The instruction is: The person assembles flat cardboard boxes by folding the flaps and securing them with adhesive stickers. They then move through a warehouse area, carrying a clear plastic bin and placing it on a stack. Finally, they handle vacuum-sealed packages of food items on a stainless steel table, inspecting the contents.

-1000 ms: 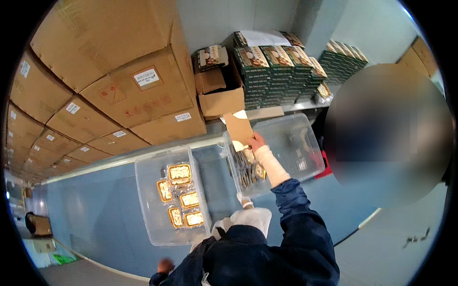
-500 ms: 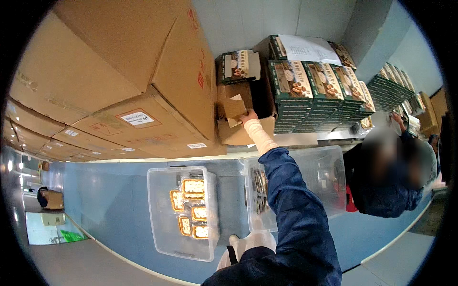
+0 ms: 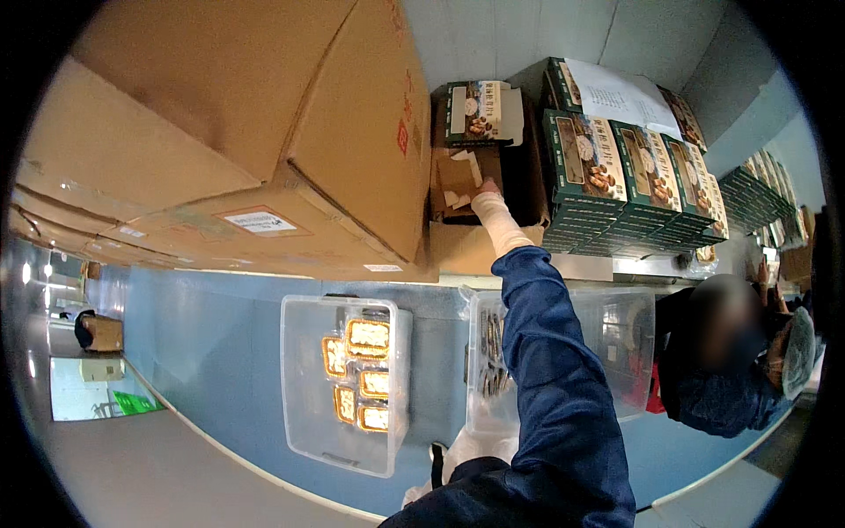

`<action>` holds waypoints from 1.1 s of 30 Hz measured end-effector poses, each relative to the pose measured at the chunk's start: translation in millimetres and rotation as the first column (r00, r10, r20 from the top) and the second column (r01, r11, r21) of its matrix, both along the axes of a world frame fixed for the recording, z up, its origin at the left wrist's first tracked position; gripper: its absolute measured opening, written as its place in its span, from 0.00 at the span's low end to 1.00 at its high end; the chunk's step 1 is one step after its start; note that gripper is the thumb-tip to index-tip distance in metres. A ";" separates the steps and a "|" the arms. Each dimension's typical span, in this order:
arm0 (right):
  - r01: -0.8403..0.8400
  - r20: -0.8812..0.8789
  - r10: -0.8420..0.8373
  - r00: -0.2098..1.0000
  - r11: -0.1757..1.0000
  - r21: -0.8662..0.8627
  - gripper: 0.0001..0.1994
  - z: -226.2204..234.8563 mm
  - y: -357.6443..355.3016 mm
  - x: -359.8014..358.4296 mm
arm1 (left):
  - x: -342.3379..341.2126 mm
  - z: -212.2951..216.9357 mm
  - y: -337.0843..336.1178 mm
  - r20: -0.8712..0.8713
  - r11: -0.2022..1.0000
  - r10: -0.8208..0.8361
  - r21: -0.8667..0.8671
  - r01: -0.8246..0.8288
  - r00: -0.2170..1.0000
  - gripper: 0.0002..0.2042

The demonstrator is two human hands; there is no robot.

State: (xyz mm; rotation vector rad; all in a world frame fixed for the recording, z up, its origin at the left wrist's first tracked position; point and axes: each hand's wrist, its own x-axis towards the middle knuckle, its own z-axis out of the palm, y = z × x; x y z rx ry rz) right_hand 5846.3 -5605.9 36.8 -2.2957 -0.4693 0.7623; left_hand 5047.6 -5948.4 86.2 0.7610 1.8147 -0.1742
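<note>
My right hand [image 3: 487, 188] reaches into an open brown carton [image 3: 480, 253] against the wall. Its fingers are closed at the edge of a folded piece of brown cardboard [image 3: 458, 179] with pale edges, inside the carton's left part. At the carton's back lies a dark green and cream printed box [image 3: 473, 112] with an open flap. The carton's right part is in dark shadow. My left hand is out of view.
Tall brown cartons [image 3: 343, 194] fill the left. Stacked green printed boxes [image 3: 585, 163] stand right of the carton, with a paper sheet [image 3: 616, 88] on top. On the blue floor are two clear plastic bins [image 3: 304, 378], one holding orange-rimmed packs. A co-worker [image 3: 713, 378] sits at right.
The view has shifted, so the carton and stacks appear farther right. The cardboard piece, tilted up at the carton's front before, now sits flatter and farther back inside it.
</note>
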 end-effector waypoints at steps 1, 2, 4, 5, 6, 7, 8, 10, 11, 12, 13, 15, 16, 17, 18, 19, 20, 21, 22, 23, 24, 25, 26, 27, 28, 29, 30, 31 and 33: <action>-0.020 0.068 0.022 0.997 0.999 -0.039 0.28 1.5 -4.3 3.2 | -0.9 -0.1 1.6 0.004 1.000 0.000 0.005 0.000 1.000 0.09; -0.042 0.134 0.052 0.990 0.996 -0.080 0.27 3.1 -7.4 4.3 | -2.5 0.9 0.4 0.005 1.000 0.005 0.005 -0.005 1.000 0.09; -0.098 0.255 0.138 0.957 0.981 -0.165 0.25 5.4 -12.1 0.8 | -3.6 6.0 -13.7 0.015 1.000 0.027 0.015 -0.027 1.000 0.09; -0.104 0.313 0.139 0.939 0.986 -0.129 0.24 6.1 -17.7 -2.6 | -4.1 8.6 -24.0 0.019 0.999 0.050 0.020 -0.051 0.999 0.09; -0.200 0.360 0.266 0.894 0.957 -0.211 0.23 26.6 -22.5 -20.5 | -3.9 11.7 -50.8 0.030 0.995 0.098 0.029 -0.099 0.995 0.09; -0.232 0.417 0.264 0.870 0.965 -0.126 0.23 8.8 -32.9 -15.6 | -7.1 17.4 -60.3 0.044 0.993 0.109 0.042 -0.110 0.993 0.09; -0.274 0.469 0.260 0.844 0.961 -0.041 0.22 -6.5 -46.2 -7.7 | -12.0 23.1 -69.2 0.066 0.990 0.118 0.066 -0.122 0.991 0.09; -0.184 0.549 0.064 0.834 0.969 0.167 0.18 -8.1 -87.7 -34.0 | -21.6 51.9 -92.8 0.144 0.974 0.120 0.173 -0.145 0.982 0.09; -0.223 0.396 0.058 0.917 0.895 0.386 0.18 8.4 -126.2 -46.5 | -27.0 68.7 -73.9 0.194 0.956 0.070 0.266 -0.121 0.978 0.09; -0.240 0.227 0.128 0.965 0.775 0.584 0.17 23.6 -153.9 -71.8 | -24.8 84.4 -72.7 0.233 0.928 0.074 0.341 -0.153 0.970 0.09; -0.218 0.123 0.180 0.976 0.792 0.570 0.15 32.6 -174.7 -101.6 | -18.6 100.4 -72.2 0.250 0.890 0.103 0.409 -0.202 0.963 0.09; -0.306 0.165 0.261 0.951 0.870 0.388 0.10 -36.3 -237.1 -118.9 | 16.5 144.6 -12.2 0.197 0.840 0.111 0.505 -0.198 0.974 0.09; -0.412 0.277 0.329 0.903 0.846 0.339 0.09 -13.3 -257.9 -154.8 | 39.0 170.8 7.9 0.234 0.780 0.132 0.574 -0.247 0.963 0.08; -0.459 0.268 0.401 0.876 0.864 0.209 0.09 -31.9 -285.3 -175.6 | 57.0 202.4 24.8 0.293 0.746 0.137 0.598 -0.293 0.946 0.08; -0.439 0.101 0.428 0.898 0.889 0.130 0.08 -36.8 -311.5 -200.2 | 69.7 237.9 44.4 0.347 0.712 0.115 0.625 -0.320 0.931 0.08; -0.528 0.217 0.495 0.841 0.839 0.130 0.08 -44.5 -333.1 -225.5 | 77.1 266.6 50.4 0.464 0.689 0.085 0.612 -0.388 0.882 0.08; -0.521 0.159 0.501 0.851 0.844 0.125 0.09 -62.4 -356.0 -246.9 | 78.0 294.1 58.7 0.573 0.670 0.027 0.598 -0.440 0.819 0.08; -0.486 -0.044 0.491 0.870 0.870 0.087 0.08 -93.3 -379.8 -262.8 | 72.8 317.9 63.9 0.668 0.697 -0.107 0.578 -0.424 0.736 0.09; -0.579 -0.053 0.585 0.810 0.810 0.089 0.08 -103.8 -390.9 -282.8 | 67.5 339.9 69.4 0.738 0.721 -0.233 0.568 -0.396 0.633 0.10; -0.427 -0.254 0.440 0.861 0.898 0.109 0.08 -91.6 -386.3 -315.7 | 61.9 357.2 75.0 0.814 0.750 -0.384 0.550 -0.367 0.436 0.12; -0.261 -0.448 0.270 0.852 0.962 0.084 0.08 -67.0 -378.9 -356.1 | 54.5 372.7 79.9 0.837 0.771 -0.505 0.547 -0.326 0.209 0.13; -0.325 -0.456 0.340 0.822 0.939 0.113 0.08 -58.0 -370.3 -378.5 | 45.5 386.0 83.4 0.864 0.823 -0.503 0.482 -0.301 0.010 0.15; -0.367 -0.454 0.391 0.801 0.919 0.145 0.08 -51.4 -359.1 -402.1 | 32.0 394.0 85.2 0.852 0.869 -0.480 0.430 -0.245 -0.208 0.16; -0.415 -0.450 0.447 0.773 0.893 0.174 0.08 -44.7 -347.4 -424.5 | 18.6 401.3 74.4 0.818 0.819 -0.528 0.419 -0.391 -0.230 0.16; -0.401 -0.473 0.474 0.743 0.880 0.253 0.08 -40.3 -336.7 -449.0 | 4.3 403.0 63.8 0.780 0.764 -0.571 0.391 -0.512 -0.256 0.15; -0.483 -0.382 0.543 0.748 0.840 0.248 0.08 -22.5 -321.3 -476.2 | -13.6 406.2 50.5 0.742 0.692 -0.616 0.351 -0.631 -0.264 0.15; -0.548 -0.292 0.598 0.746 0.801 0.240 0.08 -4.3 -307.0 -506.7 | -39.5 410.5 37.7 0.758 0.680 -0.599 0.313 -0.663 -0.257 0.15; -0.605 -0.243 0.650 0.720 0.759 0.239 0.09 -5.3 -299.0 -528.3 | -66.4 415.0 27.9 0.773 0.673 -0.579 0.273 -0.687 -0.260 0.16; -0.638 -0.144 0.691 0.709 0.715 0.285 0.09 4.6 -288.0 -590.4 | -118.5 413.4 13.2 0.806 0.681 -0.530 0.220 -0.698 -0.263 0.16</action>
